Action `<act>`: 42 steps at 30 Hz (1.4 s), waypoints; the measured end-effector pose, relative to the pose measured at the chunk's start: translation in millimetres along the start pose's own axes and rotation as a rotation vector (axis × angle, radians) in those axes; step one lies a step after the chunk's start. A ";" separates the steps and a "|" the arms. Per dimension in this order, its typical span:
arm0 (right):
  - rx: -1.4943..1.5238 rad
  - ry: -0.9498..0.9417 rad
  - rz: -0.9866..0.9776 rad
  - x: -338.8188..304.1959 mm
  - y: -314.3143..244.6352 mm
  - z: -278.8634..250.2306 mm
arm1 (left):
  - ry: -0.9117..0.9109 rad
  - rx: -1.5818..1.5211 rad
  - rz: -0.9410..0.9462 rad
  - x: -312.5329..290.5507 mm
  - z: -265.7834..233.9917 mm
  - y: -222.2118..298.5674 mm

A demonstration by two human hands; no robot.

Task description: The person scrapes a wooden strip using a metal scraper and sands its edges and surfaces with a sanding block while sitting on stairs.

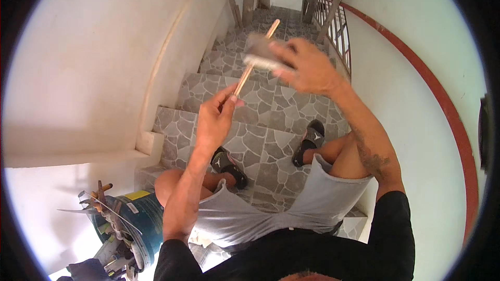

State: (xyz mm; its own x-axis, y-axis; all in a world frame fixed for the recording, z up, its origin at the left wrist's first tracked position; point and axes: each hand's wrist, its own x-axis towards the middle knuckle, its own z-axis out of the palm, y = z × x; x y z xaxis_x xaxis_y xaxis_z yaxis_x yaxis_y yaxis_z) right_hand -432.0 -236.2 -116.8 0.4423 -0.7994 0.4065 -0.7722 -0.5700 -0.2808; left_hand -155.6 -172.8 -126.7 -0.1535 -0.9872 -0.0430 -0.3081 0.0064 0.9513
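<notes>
Stone-patterned stairs run between pale walls. By the stairs' left edge, a teal bucket of tools carries a yellow label; my sandals bear pale emblems. Above the step edges, my left hand clamps a wooden stick's near end; my right hand grips a blurred grey-white block over its middle.

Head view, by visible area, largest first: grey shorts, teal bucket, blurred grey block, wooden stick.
1. Grey shorts
2. Teal bucket
3. Blurred grey block
4. Wooden stick: longer than the block, but thin and partly covered
</notes>
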 end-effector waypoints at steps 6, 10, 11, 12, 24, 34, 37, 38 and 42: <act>-0.161 0.055 0.113 7.9 32.2 0.1 | -0.005 0.054 0.018 -1.1 1.3 3.7; 0.115 0.095 0.424 -1.1 36.9 -18.3 | 0.060 0.204 0.077 1.7 -1.4 -1.6; 0.583 0.050 0.560 1.3 31.4 -16.6 | 0.064 0.197 0.071 2.9 0.0 -2.3; 1.059 0.004 0.694 2.3 25.2 -12.6 | 0.084 0.161 0.061 3.7 0.4 -4.7; 1.782 -0.127 0.502 5.9 33.4 -33.8 | -0.030 -0.073 -0.058 0.6 9.6 18.0; 1.227 0.210 0.740 10.6 44.9 -26.7 | -0.208 -0.119 -0.134 -3.0 8.5 21.7; 1.133 0.298 0.748 12.1 44.4 -26.6 | -0.175 -0.060 -0.085 -2.0 10.3 18.7; 1.130 0.299 0.748 11.9 43.5 -24.9 | -0.176 -0.063 -0.084 -1.3 11.1 18.0; 0.895 0.066 0.696 12.0 13.3 -24.7 | -0.107 0.004 -0.032 -1.4 6.1 11.7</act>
State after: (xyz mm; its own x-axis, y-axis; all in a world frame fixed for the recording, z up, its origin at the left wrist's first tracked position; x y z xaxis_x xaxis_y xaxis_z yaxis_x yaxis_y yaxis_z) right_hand -448.2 -248.8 -94.2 -0.0006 -0.9991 -0.0432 -0.2255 0.0422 -0.9733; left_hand -164.7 -170.3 -117.4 -0.2426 -0.9643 -0.1060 -0.3181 -0.0242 0.9477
